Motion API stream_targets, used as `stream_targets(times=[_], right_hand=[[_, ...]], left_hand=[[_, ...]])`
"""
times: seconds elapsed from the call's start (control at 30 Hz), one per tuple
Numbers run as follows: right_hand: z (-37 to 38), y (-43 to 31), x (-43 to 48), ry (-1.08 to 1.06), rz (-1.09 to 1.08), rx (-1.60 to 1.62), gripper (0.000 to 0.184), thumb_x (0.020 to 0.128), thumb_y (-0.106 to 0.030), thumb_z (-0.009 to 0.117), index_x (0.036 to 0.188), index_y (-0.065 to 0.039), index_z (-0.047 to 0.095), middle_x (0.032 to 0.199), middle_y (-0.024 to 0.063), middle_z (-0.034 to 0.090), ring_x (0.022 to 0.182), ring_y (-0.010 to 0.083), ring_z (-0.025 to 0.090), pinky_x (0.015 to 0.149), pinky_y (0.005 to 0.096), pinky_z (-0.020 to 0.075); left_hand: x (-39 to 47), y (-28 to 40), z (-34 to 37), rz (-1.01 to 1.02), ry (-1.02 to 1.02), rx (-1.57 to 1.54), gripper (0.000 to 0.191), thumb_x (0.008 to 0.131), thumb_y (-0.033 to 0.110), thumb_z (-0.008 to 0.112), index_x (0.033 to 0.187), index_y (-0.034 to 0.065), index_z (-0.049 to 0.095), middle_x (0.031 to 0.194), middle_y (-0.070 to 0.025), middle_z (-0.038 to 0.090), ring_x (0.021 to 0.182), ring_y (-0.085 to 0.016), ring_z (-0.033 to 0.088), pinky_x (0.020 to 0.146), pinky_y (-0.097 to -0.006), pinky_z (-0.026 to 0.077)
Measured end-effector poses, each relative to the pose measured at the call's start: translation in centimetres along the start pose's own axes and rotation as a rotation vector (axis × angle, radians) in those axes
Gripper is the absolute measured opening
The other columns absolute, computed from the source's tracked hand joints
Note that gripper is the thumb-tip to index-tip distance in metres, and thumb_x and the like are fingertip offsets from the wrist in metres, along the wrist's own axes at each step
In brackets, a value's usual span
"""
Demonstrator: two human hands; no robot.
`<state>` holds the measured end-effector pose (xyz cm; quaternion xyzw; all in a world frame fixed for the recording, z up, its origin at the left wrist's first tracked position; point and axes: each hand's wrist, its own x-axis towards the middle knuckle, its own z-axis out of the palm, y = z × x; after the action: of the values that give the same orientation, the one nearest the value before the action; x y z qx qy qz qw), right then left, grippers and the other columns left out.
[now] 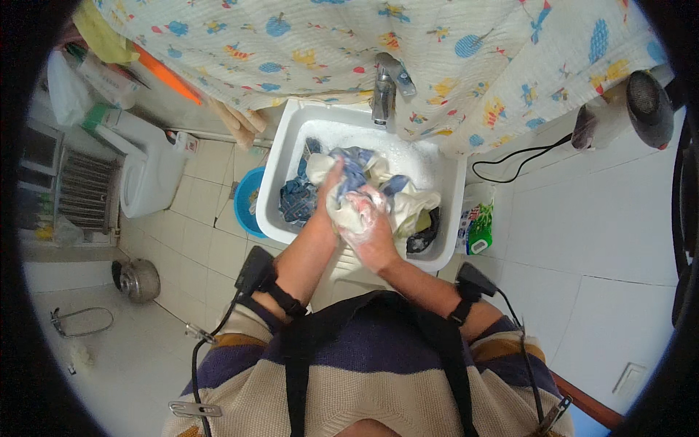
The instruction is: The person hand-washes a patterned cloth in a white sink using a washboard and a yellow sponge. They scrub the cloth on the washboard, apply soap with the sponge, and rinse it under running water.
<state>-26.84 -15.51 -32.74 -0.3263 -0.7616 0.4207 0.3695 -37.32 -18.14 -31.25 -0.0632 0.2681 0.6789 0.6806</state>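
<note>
A white laundry sink (271, 164) holds sudsy water and several garments. Over it, my left hand (331, 194) and my right hand (367, 216) grip a wet white-and-blue cloth garment (352, 172) between them. Foam covers the fingers and back of my right hand. Part of the white cloth (412, 205) hangs to the right. Dark blue patterned fabric (297, 199) lies at the sink's left side, and a black wet cloth (423, 235) lies at its right. A metal faucet (383, 90) stands at the sink's far edge.
A printed curtain (306, 54) hangs behind the sink. Left of the sink, a blue basin (246, 202) is on the tiled floor, with a white toilet (150, 175) farther off. A green-and-white detergent package (479, 229) stands right of the sink, near a black cable (510, 180).
</note>
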Motion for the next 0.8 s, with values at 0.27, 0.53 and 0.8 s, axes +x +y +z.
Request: stream_targets(times=[0.27, 0.53, 0.8], right_hand=[[-0.7, 4.2, 3.7, 0.015, 0.538, 0.581, 0.038, 0.082, -0.016, 0.072, 0.116, -0.001, 0.061, 0.106, 0.0164, 0.065, 0.103, 0.0296, 0.064, 0.087, 0.0433, 0.0514], [-0.3, 4.9, 3.0, 0.246, 0.615, -0.012, 0.044, 0.08, -0.023, 0.079, 0.113, 0.0, 0.061, 0.093, 0.0187, 0.07, 0.085, 0.0325, 0.07, 0.075, 0.0427, 0.0549], [-0.3, -0.4, 0.8, -0.003, -0.019, -0.236, 0.043, 0.076, -0.025, 0.076, 0.111, -0.003, 0.066, 0.113, 0.0214, 0.063, 0.108, 0.041, 0.061, 0.095, 0.0487, 0.0444]], left_hand=[[2.4, -3.2, -2.0, -0.031, 0.228, -0.003, 0.045, 0.105, 0.043, 0.043, 0.125, 0.0065, 0.059, 0.113, -0.0144, 0.067, 0.1, -0.029, 0.066, 0.092, -0.0472, 0.055], [2.4, -2.6, -2.0, -0.078, 0.283, 0.063, 0.047, 0.106, 0.039, 0.046, 0.14, 0.0059, 0.048, 0.138, -0.0174, 0.055, 0.122, -0.032, 0.057, 0.104, -0.0502, 0.048], [2.6, -2.4, -1.9, -0.27, -0.499, -0.318, 0.05, 0.103, 0.052, 0.044, 0.115, 0.0069, 0.063, 0.11, -0.0145, 0.067, 0.096, -0.029, 0.065, 0.092, -0.0447, 0.052]])
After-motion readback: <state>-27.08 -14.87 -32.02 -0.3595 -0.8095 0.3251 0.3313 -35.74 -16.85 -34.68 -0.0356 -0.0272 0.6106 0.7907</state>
